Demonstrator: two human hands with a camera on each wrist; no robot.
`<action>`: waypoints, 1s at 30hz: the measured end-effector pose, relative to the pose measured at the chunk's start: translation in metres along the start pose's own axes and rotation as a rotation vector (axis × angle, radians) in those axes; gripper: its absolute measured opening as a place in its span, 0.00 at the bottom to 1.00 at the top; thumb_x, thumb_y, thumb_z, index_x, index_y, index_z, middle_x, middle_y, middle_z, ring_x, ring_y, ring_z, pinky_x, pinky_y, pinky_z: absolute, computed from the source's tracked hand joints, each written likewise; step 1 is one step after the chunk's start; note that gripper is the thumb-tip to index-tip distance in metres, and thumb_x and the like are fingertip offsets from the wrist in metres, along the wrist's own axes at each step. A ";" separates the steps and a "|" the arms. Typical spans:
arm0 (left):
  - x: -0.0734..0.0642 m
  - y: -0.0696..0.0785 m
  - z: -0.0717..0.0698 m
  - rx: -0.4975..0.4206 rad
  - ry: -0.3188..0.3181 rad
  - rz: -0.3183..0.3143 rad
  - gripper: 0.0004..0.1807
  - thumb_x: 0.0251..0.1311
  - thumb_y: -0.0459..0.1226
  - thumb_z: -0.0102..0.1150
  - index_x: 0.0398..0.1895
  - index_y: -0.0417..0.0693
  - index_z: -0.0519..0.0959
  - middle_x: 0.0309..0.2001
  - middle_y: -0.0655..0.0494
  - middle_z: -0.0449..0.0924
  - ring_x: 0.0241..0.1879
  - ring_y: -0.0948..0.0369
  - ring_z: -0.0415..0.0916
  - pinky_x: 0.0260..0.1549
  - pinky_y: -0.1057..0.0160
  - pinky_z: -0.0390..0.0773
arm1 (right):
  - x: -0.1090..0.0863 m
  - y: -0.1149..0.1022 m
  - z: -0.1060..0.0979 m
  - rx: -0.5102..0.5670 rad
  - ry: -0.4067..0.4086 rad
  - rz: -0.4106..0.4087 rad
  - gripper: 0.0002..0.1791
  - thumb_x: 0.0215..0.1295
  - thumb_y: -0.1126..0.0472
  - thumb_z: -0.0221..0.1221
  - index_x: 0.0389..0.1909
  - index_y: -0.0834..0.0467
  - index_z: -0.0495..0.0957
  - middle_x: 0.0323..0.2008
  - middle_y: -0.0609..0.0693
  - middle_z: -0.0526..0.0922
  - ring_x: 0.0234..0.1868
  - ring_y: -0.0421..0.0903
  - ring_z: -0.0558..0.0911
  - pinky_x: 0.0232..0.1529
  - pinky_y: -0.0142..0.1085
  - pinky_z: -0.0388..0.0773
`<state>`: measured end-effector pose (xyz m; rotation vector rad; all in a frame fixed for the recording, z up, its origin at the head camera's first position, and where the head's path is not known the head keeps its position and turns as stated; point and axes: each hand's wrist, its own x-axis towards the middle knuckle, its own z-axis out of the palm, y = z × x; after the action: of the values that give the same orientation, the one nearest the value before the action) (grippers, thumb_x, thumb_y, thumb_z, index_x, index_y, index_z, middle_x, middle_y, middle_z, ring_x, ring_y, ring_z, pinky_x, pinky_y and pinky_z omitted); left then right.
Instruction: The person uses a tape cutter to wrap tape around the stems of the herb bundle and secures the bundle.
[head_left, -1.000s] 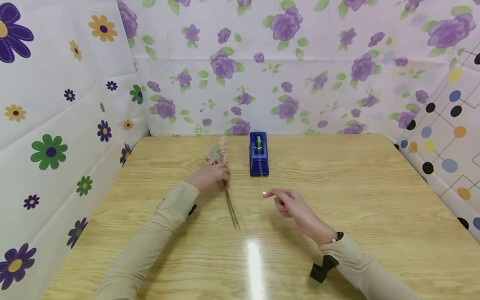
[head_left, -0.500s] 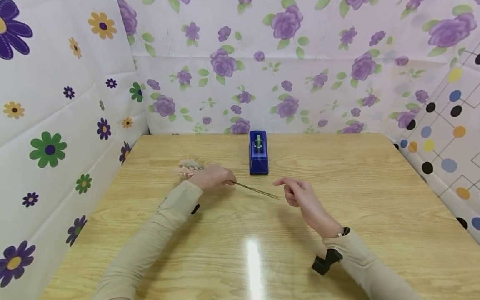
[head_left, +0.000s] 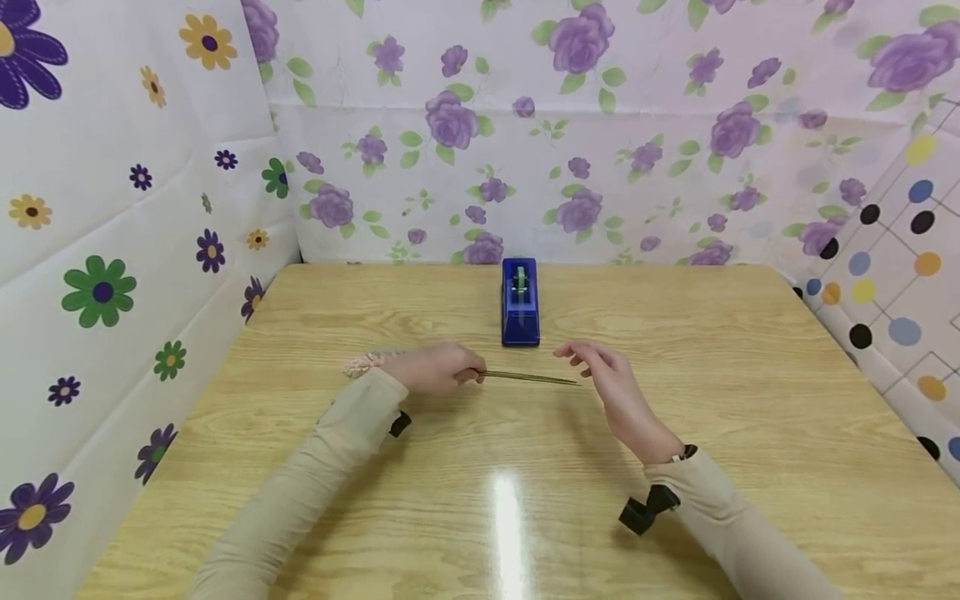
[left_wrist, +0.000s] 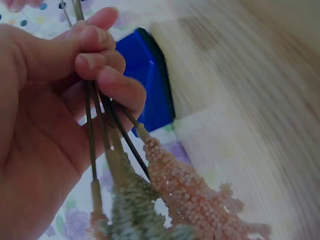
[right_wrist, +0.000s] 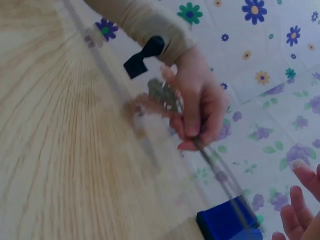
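My left hand (head_left: 438,369) grips a small bunch of artificial flowers by the stems (head_left: 528,377), thumb and fingers curled round them. The stems point right, towards my right hand. Pink beaded flower heads (left_wrist: 185,185) and a grey-green one (left_wrist: 135,205) hang on the wrist side of the left hand. My right hand (head_left: 615,383) hovers just beyond the stem ends, its fingers loosely bent. A pale patch shows on its index fingertip (right_wrist: 298,164). Behind and between both hands stands a blue tape dispenser (head_left: 521,325) with a green roll (head_left: 521,279).
The wooden table (head_left: 420,500) reaches back to a flower-print cloth (head_left: 660,192). Patterned side cloths stand at left (head_left: 105,375) and right (head_left: 885,275). A black wrist camera mount (head_left: 639,514) hangs at the right cuff.
My left hand has swung the bunch from stems pointing towards me to stems pointing right, flower heads now left. My right hand has shifted slightly right and away from me, its index finger more bent.
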<state>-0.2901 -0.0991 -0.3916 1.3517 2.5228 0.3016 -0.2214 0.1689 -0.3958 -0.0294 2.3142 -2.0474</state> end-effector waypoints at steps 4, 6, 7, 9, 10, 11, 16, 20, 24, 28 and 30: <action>0.004 0.009 -0.001 -0.085 -0.029 0.015 0.14 0.71 0.28 0.40 0.47 0.41 0.78 0.43 0.50 0.84 0.36 0.61 0.76 0.40 0.64 0.76 | 0.010 0.009 0.000 0.023 0.038 -0.045 0.19 0.76 0.53 0.47 0.47 0.63 0.80 0.38 0.35 0.81 0.47 0.43 0.76 0.57 0.44 0.69; 0.005 0.012 0.001 -0.114 -0.037 0.014 0.17 0.68 0.26 0.39 0.49 0.41 0.78 0.44 0.50 0.83 0.35 0.63 0.73 0.40 0.64 0.74 | 0.014 0.014 0.001 0.042 0.052 -0.071 0.18 0.76 0.53 0.47 0.45 0.62 0.81 0.37 0.34 0.82 0.45 0.41 0.77 0.55 0.43 0.71; 0.006 0.013 0.002 -0.125 -0.041 0.012 0.18 0.66 0.25 0.38 0.49 0.41 0.78 0.44 0.50 0.83 0.33 0.64 0.71 0.40 0.64 0.74 | 0.016 0.016 0.002 0.050 0.059 -0.083 0.18 0.76 0.53 0.47 0.43 0.61 0.82 0.36 0.34 0.82 0.43 0.39 0.77 0.54 0.42 0.71; 0.008 0.015 0.004 -0.139 -0.044 0.006 0.19 0.65 0.24 0.38 0.50 0.42 0.78 0.44 0.51 0.83 0.33 0.64 0.70 0.40 0.64 0.73 | 0.018 0.020 0.003 0.069 0.070 -0.108 0.17 0.76 0.54 0.47 0.40 0.58 0.83 0.35 0.34 0.83 0.42 0.39 0.77 0.52 0.41 0.72; 0.009 0.017 0.005 -0.150 -0.044 0.000 0.19 0.65 0.25 0.38 0.51 0.42 0.77 0.44 0.51 0.83 0.32 0.63 0.70 0.40 0.64 0.73 | 0.018 0.021 0.003 0.075 0.075 -0.121 0.17 0.76 0.53 0.47 0.39 0.57 0.83 0.35 0.35 0.83 0.42 0.38 0.77 0.52 0.41 0.72; 0.010 0.018 0.006 -0.150 -0.042 0.000 0.18 0.66 0.25 0.38 0.51 0.42 0.77 0.46 0.52 0.83 0.34 0.63 0.72 0.41 0.63 0.74 | 0.017 0.022 0.004 0.079 0.080 -0.133 0.17 0.76 0.53 0.47 0.38 0.56 0.83 0.35 0.35 0.83 0.41 0.39 0.78 0.52 0.41 0.72; 0.015 0.030 0.007 -0.147 -0.037 -0.040 0.16 0.75 0.33 0.37 0.52 0.44 0.77 0.51 0.51 0.82 0.50 0.57 0.80 0.50 0.59 0.78 | 0.015 0.022 0.005 0.090 0.090 -0.165 0.18 0.76 0.53 0.47 0.38 0.55 0.84 0.37 0.38 0.84 0.41 0.39 0.78 0.50 0.41 0.72; 0.019 0.038 0.008 -0.139 -0.030 -0.054 0.16 0.76 0.34 0.37 0.52 0.43 0.77 0.52 0.51 0.82 0.55 0.55 0.79 0.55 0.59 0.77 | 0.014 0.024 0.006 0.080 0.099 -0.173 0.18 0.75 0.53 0.48 0.37 0.56 0.84 0.38 0.41 0.84 0.41 0.41 0.78 0.49 0.41 0.72; 0.023 0.043 0.012 -0.134 -0.016 -0.039 0.16 0.74 0.32 0.38 0.51 0.42 0.77 0.51 0.50 0.83 0.54 0.55 0.79 0.55 0.59 0.77 | 0.013 0.025 0.009 0.054 0.114 -0.168 0.20 0.75 0.54 0.48 0.38 0.63 0.83 0.35 0.35 0.83 0.39 0.39 0.77 0.45 0.39 0.71; 0.022 0.046 0.015 -0.137 -0.026 -0.075 0.15 0.74 0.32 0.39 0.49 0.41 0.78 0.50 0.50 0.83 0.52 0.55 0.80 0.54 0.59 0.77 | 0.013 0.026 0.012 0.008 0.106 -0.143 0.21 0.75 0.53 0.47 0.40 0.68 0.81 0.33 0.33 0.82 0.38 0.38 0.76 0.43 0.37 0.69; 0.021 0.047 0.018 -0.141 -0.043 -0.110 0.14 0.74 0.32 0.40 0.49 0.42 0.78 0.49 0.51 0.83 0.52 0.55 0.80 0.54 0.60 0.78 | 0.012 0.026 0.014 -0.019 0.089 -0.121 0.21 0.74 0.53 0.48 0.41 0.66 0.82 0.33 0.33 0.82 0.40 0.38 0.76 0.44 0.38 0.68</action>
<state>-0.2587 -0.0548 -0.3971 1.1507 2.4783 0.4148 -0.2319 0.1582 -0.4237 -0.0824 2.4416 -2.1232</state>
